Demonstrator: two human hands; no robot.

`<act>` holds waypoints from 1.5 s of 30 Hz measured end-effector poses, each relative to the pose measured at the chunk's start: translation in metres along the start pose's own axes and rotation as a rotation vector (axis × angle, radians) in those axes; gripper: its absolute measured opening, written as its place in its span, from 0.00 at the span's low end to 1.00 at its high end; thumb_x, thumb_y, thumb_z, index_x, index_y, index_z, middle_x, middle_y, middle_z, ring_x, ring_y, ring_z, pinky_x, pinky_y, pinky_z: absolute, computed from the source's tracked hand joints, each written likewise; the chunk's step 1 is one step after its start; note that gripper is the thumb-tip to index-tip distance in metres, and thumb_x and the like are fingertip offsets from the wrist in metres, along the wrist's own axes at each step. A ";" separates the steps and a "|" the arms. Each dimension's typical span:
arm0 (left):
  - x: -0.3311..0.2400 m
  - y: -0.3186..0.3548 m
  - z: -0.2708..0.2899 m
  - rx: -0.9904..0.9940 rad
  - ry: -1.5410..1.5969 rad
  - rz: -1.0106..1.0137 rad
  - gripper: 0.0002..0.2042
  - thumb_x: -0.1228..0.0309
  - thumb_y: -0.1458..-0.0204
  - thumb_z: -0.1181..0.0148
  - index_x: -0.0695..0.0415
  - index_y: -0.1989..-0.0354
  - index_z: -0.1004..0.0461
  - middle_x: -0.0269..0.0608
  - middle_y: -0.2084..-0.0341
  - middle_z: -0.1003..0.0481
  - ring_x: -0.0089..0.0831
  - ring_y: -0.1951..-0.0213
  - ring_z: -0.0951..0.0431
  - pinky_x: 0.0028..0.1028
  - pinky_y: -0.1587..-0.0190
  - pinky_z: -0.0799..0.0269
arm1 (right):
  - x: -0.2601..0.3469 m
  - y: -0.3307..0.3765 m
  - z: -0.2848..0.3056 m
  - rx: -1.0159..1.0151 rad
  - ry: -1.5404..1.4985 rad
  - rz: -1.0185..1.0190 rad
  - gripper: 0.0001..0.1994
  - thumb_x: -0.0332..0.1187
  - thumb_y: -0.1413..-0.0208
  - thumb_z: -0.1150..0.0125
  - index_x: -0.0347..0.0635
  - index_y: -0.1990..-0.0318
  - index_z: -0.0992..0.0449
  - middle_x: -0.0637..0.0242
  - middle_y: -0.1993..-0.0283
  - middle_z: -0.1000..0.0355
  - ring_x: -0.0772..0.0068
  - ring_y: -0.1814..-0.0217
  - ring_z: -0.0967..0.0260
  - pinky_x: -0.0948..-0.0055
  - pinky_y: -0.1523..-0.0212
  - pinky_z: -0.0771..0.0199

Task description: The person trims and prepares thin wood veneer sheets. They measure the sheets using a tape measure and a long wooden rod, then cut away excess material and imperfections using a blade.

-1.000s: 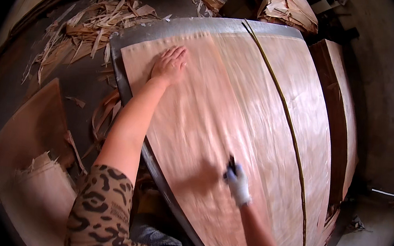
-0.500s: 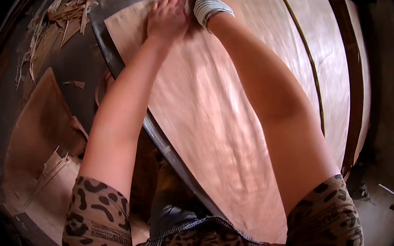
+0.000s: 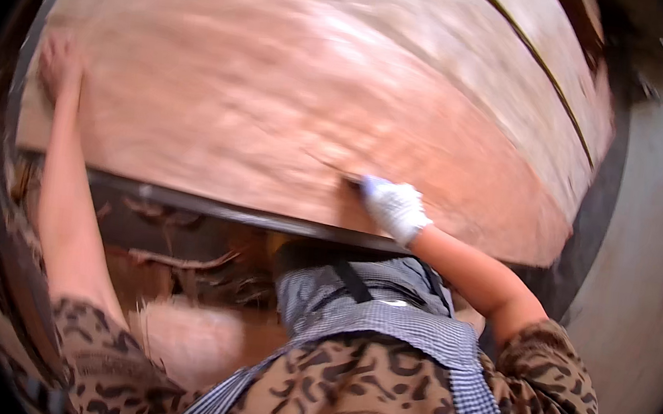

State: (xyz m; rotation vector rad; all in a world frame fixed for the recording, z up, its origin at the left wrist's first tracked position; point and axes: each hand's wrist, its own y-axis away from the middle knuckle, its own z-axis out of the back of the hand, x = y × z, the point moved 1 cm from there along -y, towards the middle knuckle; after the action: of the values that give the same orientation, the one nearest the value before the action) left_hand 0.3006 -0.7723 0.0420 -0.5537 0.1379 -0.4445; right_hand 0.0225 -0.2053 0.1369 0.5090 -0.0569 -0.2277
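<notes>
A wide sheet of pinkish wood veneer (image 3: 221, 106) covers the table in front of me, its surface rippled. My bare left hand (image 3: 61, 65) lies flat on the sheet near its left end, fingers stretched out though blurred. In a white glove with a bluish fingertip area, my right hand (image 3: 394, 207) is closed around a thin, dark knife (image 3: 348, 176). Its slim blade points left over the veneer, close to the near edge. Whether the blade touches the sheet I cannot tell. The glove hides the handle.
A dark metal table edge (image 3: 226, 213) runs along the veneer's near side. Below it lie torn veneer scraps (image 3: 188, 337). A dark curved line (image 3: 537, 59) crosses the paler sheet at the far right. Grey floor (image 3: 645, 224) shows at right.
My view has swung round. My hands, side by side at the veneer's far end before, are now wide apart: the left at the left end, the right with the knife nearer my body.
</notes>
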 end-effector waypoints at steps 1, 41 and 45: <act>-0.091 0.029 0.015 -0.072 0.144 0.005 0.25 0.54 0.46 0.62 0.54 0.43 0.45 0.49 0.44 0.46 0.46 0.43 0.47 0.37 0.42 0.51 | 0.000 0.006 0.002 0.073 0.005 -0.042 0.03 0.29 0.51 0.55 0.42 0.69 0.36 0.60 0.80 0.30 0.66 0.84 0.31 0.66 0.89 0.35; -0.895 0.570 0.426 0.520 0.585 -0.554 0.21 0.82 0.55 0.57 0.64 0.49 0.39 0.48 0.47 0.40 0.41 0.44 0.41 0.33 0.45 0.41 | -0.504 0.436 -0.235 -0.056 -0.408 -0.092 0.12 0.36 0.46 0.60 0.40 0.63 0.32 0.52 0.69 0.28 0.55 0.69 0.28 0.54 0.74 0.32; -0.901 0.574 0.441 0.517 0.425 -0.492 0.20 0.80 0.54 0.56 0.64 0.48 0.39 0.47 0.46 0.41 0.41 0.44 0.42 0.31 0.44 0.43 | -0.619 0.567 -0.304 0.049 -0.791 -0.446 0.11 0.38 0.46 0.61 0.42 0.64 0.35 0.54 0.71 0.29 0.52 0.72 0.30 0.57 0.76 0.31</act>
State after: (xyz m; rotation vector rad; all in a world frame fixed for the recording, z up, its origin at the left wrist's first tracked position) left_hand -0.1867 0.2731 0.1145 0.0329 0.2852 -1.0402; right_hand -0.4316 0.5628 0.1507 0.4497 -0.7250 -0.8576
